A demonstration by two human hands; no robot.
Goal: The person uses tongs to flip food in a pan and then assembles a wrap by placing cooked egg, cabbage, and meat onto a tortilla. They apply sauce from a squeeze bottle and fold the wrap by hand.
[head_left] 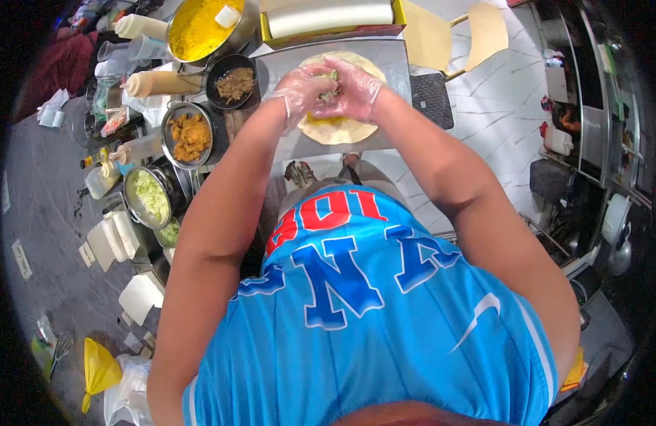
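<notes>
A round pale flatbread [335,135] lies on the grey worktop [271,60] in front of me. Some yellow filling [326,119] shows on it below my hands. Both hands wear clear plastic gloves and meet above the flatbread's middle. My left hand [306,86] and my right hand [356,86] curl inward around a small clump of shredded greens [329,86], which shows between the fingers. Part of the flatbread and its filling is hidden beneath the hands.
To the left stand a pot of yellow rice [200,28], a black bowl of shredded brown meat [234,84], a bowl of fried pieces [191,136], a bowl of shredded greens [150,197] and a sauce bottle [161,84]. Behind is a boxed paper roll [331,18]; a chair [488,35] stands right.
</notes>
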